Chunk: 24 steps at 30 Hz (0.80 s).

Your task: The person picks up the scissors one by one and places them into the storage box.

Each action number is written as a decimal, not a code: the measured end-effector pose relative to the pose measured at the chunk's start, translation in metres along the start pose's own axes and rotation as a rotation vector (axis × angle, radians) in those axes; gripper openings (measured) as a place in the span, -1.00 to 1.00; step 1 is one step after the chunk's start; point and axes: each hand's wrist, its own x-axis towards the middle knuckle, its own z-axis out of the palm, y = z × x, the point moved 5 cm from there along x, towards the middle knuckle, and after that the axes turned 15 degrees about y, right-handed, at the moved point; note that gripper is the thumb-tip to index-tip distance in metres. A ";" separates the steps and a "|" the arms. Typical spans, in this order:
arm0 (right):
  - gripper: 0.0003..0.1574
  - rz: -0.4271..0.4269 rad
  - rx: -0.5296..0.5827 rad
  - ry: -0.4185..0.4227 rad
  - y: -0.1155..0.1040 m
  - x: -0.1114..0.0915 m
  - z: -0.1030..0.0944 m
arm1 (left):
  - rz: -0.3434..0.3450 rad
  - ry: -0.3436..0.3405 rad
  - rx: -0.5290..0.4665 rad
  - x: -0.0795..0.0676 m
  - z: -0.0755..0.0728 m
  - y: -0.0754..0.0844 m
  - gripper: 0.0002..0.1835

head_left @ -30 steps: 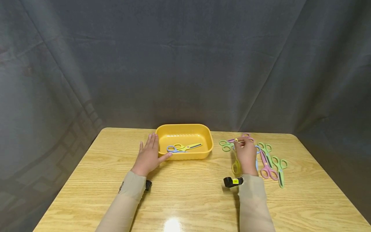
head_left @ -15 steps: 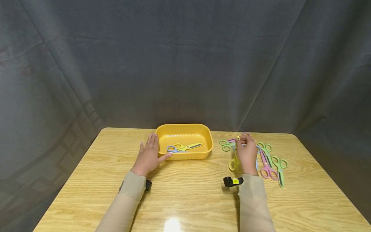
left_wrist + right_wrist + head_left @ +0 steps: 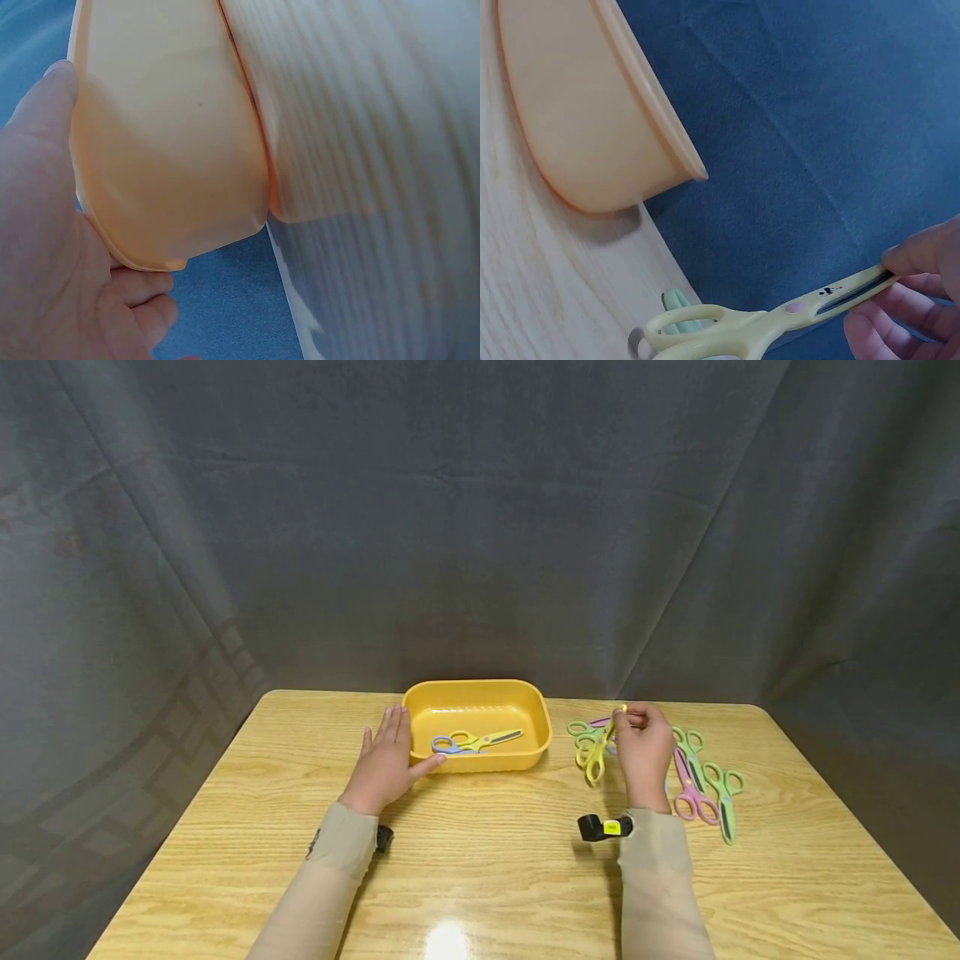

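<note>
The right hand [image 3: 647, 750] pinches a pair of yellow scissors [image 3: 597, 752] by the blade end, thumb on one side and fingers on the other. Their handle loops hang towards the left over a green pair on the table. In the right wrist view the scissors [image 3: 795, 309] show a pink pivot and a small printed mark. The left hand [image 3: 381, 770] rests on the left end of a yellow plastic bin [image 3: 487, 763], fingers extended along its rim and thumb spread over the near edge. Inside lie yellow scissors [image 3: 487, 741] and a pair with blue loops.
Pink scissors [image 3: 687, 787] and green scissors [image 3: 725, 810] lie overlapping right of the right hand, which partly hides others in the pile. The wooden table [image 3: 502, 860] ends at a dark grey curtain [image 3: 480, 543] just behind the bin.
The right hand has raised the yellow scissors from the pile, their loops swinging up and left, and has moved slightly right. The left hand and bin stay put.
</note>
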 end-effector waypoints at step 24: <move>-0.81 -0.022 0.313 0.166 -0.023 0.000 -0.012 | -0.005 -0.011 -0.006 0.001 0.000 0.001 0.16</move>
